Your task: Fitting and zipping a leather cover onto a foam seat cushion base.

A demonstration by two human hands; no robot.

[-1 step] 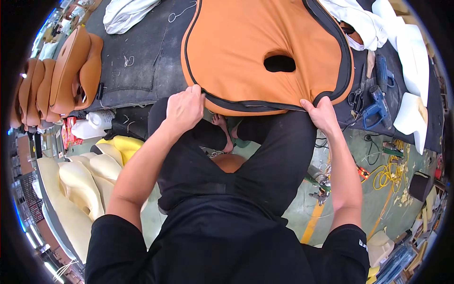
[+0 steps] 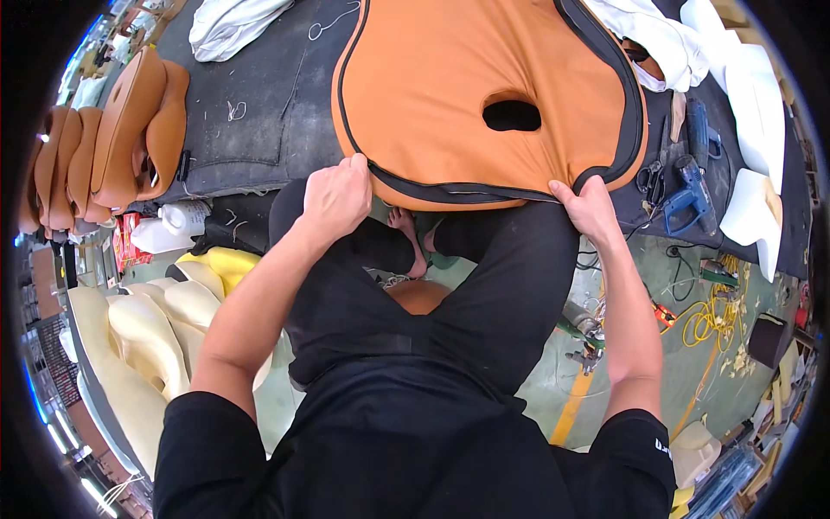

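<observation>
A large orange leather-like seat cover (image 2: 432, 95) lies over the front of the worktable, an oval hole on its right half. Black edging (image 2: 432, 189) runs along its rim and looks partly lifted at the near side, where a thin gap shows. My left hand (image 2: 340, 199) is closed in a fist on the cover's near left corner. At the near right corner my right hand (image 2: 588, 210) pinches the edging, thumb on top and the other fingers mostly hidden beneath. The near edge hangs just over my lap, stretched between both hands.
Brown shaped pieces (image 2: 130, 130) stand at the left, above cream foam forms (image 2: 143, 337). On the table's right lie scissors (image 2: 650, 182), a blue glue gun (image 2: 689, 203) and white foam pieces (image 2: 756, 112). A yellow cord (image 2: 711, 320) coils on the floor.
</observation>
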